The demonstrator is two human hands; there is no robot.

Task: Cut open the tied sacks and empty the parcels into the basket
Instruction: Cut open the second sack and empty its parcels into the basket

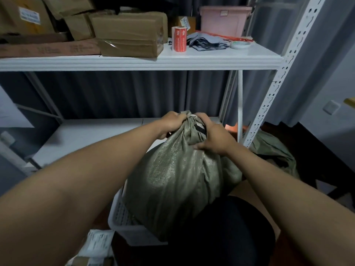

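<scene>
Both hands (173, 122) (212, 138) gripping tied sack (172, 181) neck, basket (120, 215) mostly hidden.

A parcel storeroom: slotted metal shelving (284, 60) stacked with taped cartons (128, 33) and label rolls (179, 38).

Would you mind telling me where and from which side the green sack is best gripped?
Probably at the bunched neck, from above. The green sack stands upright in the white basket, its fabric gathered narrow there, while the body below is bulging and too broad to clasp. The left hand and right hand already hold it there, one each side.
</scene>
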